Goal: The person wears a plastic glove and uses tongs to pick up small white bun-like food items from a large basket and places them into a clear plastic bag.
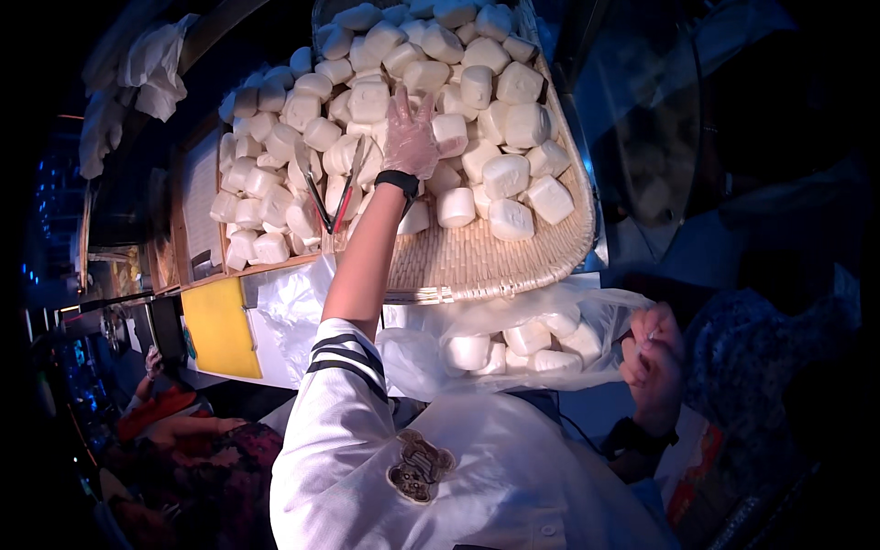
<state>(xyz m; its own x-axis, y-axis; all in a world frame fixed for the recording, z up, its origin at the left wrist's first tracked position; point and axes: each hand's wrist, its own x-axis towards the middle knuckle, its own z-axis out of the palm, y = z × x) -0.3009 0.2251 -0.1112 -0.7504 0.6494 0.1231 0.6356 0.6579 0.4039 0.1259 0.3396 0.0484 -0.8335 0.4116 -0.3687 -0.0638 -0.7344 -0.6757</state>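
In front of my chest hangs a thin clear plastic bag (pixel 513 344), open at the top, with several white buns (pixel 530 337) already inside; to my left lies a flat yellow rectangular card (pixel 220 327). My right hand (pixel 653 359) is closed and pinches the bag's edge. My left hand (pixel 410 133) (in a transparent glove, with a black band at the wrist) is spread open and rests on the pile of steamed buns (pixel 506 174) in the round woven basket tray (pixel 477 261). The buns are white, smooth, squarish. Metal tongs (pixel 332 188) with red tips lie among them.
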